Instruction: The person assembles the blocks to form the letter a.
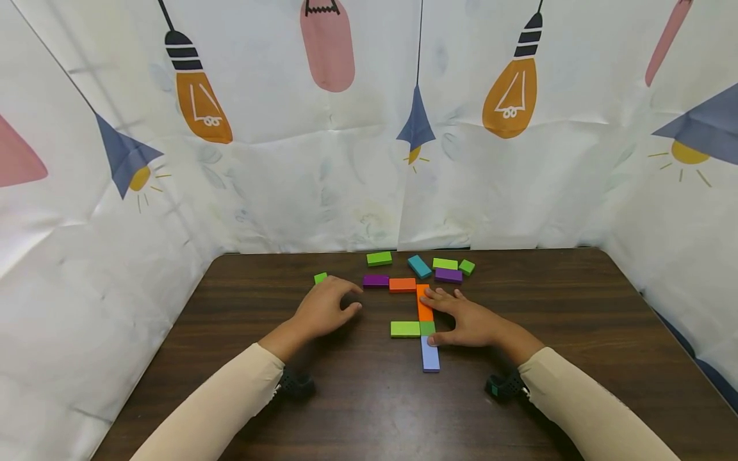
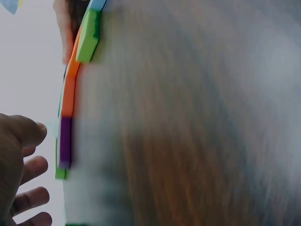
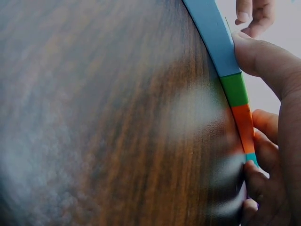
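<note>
My left hand (image 1: 330,307) hovers above the table, thumb and fingers apart and holding nothing. It is nearest a purple block (image 1: 376,282) and a small green block (image 1: 320,278) partly hidden behind it. My right hand (image 1: 469,320) rests on a row of blocks: its fingertips touch the upright orange block (image 1: 423,307), and the thumb touches the light blue block (image 1: 430,357). Between those two sits a small green square block (image 1: 427,328), with a lime green block (image 1: 405,330) against its left side. Another orange block (image 1: 402,285) lies sideways, end to end with the purple one.
Toward the back edge lie loose blocks: a lime green one (image 1: 379,258), a teal one (image 1: 419,266), another lime one (image 1: 445,263), a second purple one (image 1: 448,275) and a small green one (image 1: 467,267). A printed curtain (image 1: 369,192) hangs behind the dark wooden table (image 1: 369,410).
</note>
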The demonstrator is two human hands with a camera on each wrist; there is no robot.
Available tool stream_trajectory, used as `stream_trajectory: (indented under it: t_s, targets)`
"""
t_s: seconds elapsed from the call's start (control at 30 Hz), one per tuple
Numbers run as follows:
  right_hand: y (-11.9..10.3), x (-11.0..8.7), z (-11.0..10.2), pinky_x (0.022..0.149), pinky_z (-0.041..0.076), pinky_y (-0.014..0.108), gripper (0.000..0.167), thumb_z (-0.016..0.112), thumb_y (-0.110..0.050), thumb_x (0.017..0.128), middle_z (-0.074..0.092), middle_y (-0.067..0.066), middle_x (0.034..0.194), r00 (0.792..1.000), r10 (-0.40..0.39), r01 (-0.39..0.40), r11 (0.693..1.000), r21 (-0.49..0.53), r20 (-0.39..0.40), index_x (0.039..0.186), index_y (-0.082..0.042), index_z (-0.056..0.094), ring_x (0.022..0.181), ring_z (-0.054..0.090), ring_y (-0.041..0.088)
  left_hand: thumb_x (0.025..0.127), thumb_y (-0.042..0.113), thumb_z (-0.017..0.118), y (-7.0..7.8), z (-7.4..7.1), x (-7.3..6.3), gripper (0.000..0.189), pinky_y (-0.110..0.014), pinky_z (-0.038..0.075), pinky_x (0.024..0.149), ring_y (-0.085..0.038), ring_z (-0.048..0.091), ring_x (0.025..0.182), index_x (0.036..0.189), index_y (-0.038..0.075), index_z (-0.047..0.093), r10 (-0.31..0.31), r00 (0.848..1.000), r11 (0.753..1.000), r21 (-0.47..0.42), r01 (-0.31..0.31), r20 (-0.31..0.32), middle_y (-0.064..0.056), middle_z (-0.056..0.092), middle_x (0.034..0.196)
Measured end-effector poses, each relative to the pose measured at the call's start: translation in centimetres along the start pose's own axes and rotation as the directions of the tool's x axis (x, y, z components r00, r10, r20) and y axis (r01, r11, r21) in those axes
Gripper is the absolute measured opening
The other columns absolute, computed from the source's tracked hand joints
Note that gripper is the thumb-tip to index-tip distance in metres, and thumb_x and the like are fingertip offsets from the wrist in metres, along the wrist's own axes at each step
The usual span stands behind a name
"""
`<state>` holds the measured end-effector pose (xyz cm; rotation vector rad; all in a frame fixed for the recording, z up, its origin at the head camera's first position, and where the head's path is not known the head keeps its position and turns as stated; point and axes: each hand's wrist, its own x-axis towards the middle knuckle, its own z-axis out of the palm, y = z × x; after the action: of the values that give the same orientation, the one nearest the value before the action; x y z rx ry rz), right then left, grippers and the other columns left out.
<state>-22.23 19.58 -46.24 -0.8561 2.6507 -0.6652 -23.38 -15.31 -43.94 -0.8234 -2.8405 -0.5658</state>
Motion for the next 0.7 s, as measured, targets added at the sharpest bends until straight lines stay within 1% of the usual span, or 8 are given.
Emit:
stream_trajectory:
  t_s: [0.1, 0.23, 0.4, 0.5, 0.7]
  targets:
    - [-0.1, -0.1, 0.0, 0.123, 0.005, 0.054, 0.1, 0.067, -0.073, 0.084, 0.021, -0.005, 0.168, 1.0, -0.011, 0.011, 1.0, 0.006, -0.004, 0.163, -0.025, 0.029, 0.155, 0.014, 0.023, 0.092, 0.024, 0.078, -1.0, -0.4, -0.1, 0.028, -0.052, 0.047, 0.101, -0.028, 0.059, 0.118, 0.117, 0.012, 0.075, -0.026, 1.0, 1.0, 0.007, 0.026, -0.017, -0.002, 0.072, 0.116]
    - [-0.1, -0.1, -0.1, 0.123, 0.005, 0.055, 0.1, 0.067, -0.072, 0.084, 0.022, -0.003, 0.168, 1.0, -0.022, 0.022, 1.0, 0.006, -0.003, 0.163, -0.024, 0.03, 0.155, 0.015, 0.026, 0.093, 0.025, 0.078, -2.3, -0.9, -0.3, 0.029, -0.054, 0.044, 0.103, -0.03, 0.057, 0.122, 0.118, 0.011, 0.075, -0.061, 0.998, 0.998, 0.006, 0.061, -0.025, -0.003, 0.072, 0.119]
    - [-0.2, -0.1, -0.1, 0.123, 0.005, 0.055, 0.1, 0.068, -0.073, 0.084, 0.023, -0.002, 0.168, 1.0, -0.026, 0.026, 1.0, 0.008, -0.008, 0.163, -0.023, 0.031, 0.155, 0.016, 0.026, 0.093, 0.025, 0.078, -3.8, -1.2, -0.6, 0.03, -0.057, 0.043, 0.103, -0.032, 0.055, 0.124, 0.12, 0.011, 0.074, -0.091, 0.995, 0.996, 0.011, 0.091, -0.03, -0.004, 0.071, 0.12]
    - [-0.2, -0.1, -0.1, 0.123, 0.005, 0.054, 0.1, 0.068, -0.073, 0.084, 0.023, -0.002, 0.168, 1.0, -0.025, 0.025, 1.0, 0.007, -0.008, 0.163, -0.023, 0.031, 0.155, 0.015, 0.025, 0.093, 0.023, 0.078, -4.6, -1.3, -0.8, 0.03, -0.06, 0.043, 0.102, -0.034, 0.054, 0.124, 0.12, 0.01, 0.074, -0.106, 0.994, 0.994, 0.008, 0.106, -0.033, -0.005, 0.071, 0.121]
    - [-0.1, 0.0, 0.0, 0.123, 0.005, 0.055, 0.099, 0.068, -0.072, 0.085, 0.023, -0.003, 0.168, 1.0, -0.029, 0.029, 1.0, 0.008, -0.01, 0.163, -0.023, 0.031, 0.155, 0.016, 0.026, 0.094, 0.024, 0.077, -6.0, -1.3, -1.2, 0.03, -0.06, 0.041, 0.105, -0.035, 0.05, 0.131, 0.12, 0.01, 0.074, -0.105, 0.994, 0.993, 0.05, 0.106, -0.02, -0.01, 0.064, 0.136]
